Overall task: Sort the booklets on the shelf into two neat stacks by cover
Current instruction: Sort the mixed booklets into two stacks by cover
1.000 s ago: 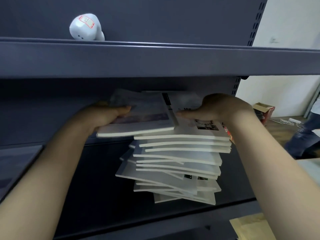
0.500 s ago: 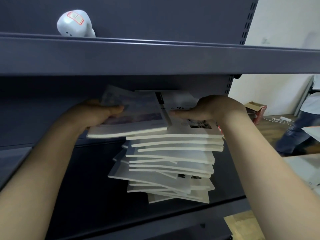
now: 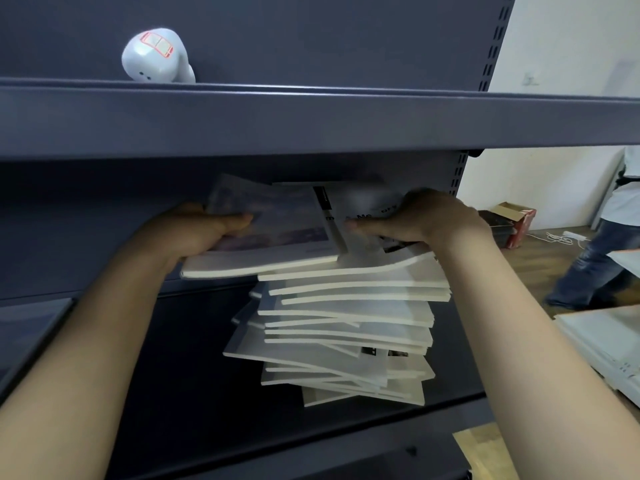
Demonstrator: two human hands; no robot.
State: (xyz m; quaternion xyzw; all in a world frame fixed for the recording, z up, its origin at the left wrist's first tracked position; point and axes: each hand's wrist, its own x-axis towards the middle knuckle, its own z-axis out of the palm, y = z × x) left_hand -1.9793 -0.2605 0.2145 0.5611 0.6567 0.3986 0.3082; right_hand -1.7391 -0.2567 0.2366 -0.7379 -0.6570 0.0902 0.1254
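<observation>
A tall, untidy stack of white-edged booklets (image 3: 346, 327) stands on the dark shelf (image 3: 180, 386), reaching almost up to the shelf above. My left hand (image 3: 194, 233) grips a booklet with a purplish photo cover (image 3: 273, 233) by its left edge, holding it level at the top of the stack and sticking out to the left. My right hand (image 3: 415, 220) grips the top booklet with a white, black-lettered cover (image 3: 367, 209); its front right corner bends upward.
A white rounded device (image 3: 156, 57) sits on the upper shelf (image 3: 311, 119). Right of the shelving, a person in jeans (image 3: 595, 258) walks on the wooden floor near a cardboard box (image 3: 509, 223). White sheets (image 3: 609, 337) lie at the right edge.
My left hand has drawn the purplish booklet slightly further left off the stack. The top white booklet's front right corner has curled up under my right hand. The walking person has come closer.
</observation>
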